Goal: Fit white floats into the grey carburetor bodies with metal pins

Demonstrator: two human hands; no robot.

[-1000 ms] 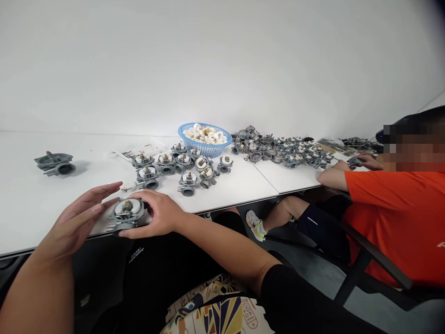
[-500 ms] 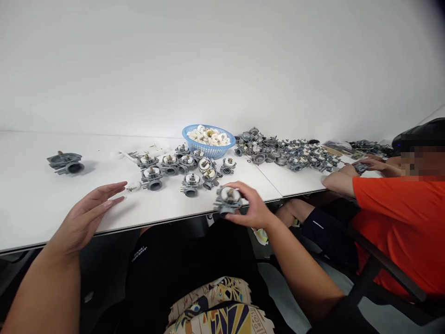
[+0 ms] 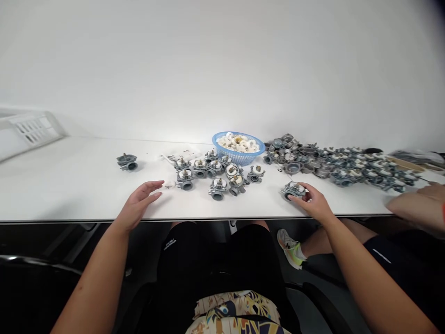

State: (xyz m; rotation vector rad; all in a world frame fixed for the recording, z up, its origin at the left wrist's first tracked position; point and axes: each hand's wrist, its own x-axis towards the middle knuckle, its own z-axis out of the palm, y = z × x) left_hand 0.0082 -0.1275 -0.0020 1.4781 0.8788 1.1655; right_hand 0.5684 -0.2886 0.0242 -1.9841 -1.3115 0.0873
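Note:
My right hand (image 3: 312, 202) grips a grey carburetor body (image 3: 293, 189) with a white float on top, at the right part of the table near its front edge. Fingers apart, my left hand (image 3: 142, 202) hovers by the table's front edge and holds nothing. Just beyond its fingertips lies a loose white float (image 3: 169, 184). Several carburetor bodies fitted with white floats, such as one carburetor (image 3: 218, 188), stand in a cluster between my hands. Off to the left sits a lone carburetor body (image 3: 127, 161) with no white float visible on it.
Behind the cluster stands a blue basket (image 3: 255, 158) heaped with white floats. A large pile of carburetor parts (image 3: 313, 160) spreads to the right. A white plastic crate (image 3: 33, 130) is at the far left. A co-worker's arm (image 3: 417, 206) rests at the right edge.
The view has swung left. My right hand has carried the carburetor rightward, away from the cluster, and down to the table. My left hand remains open near the loose float.

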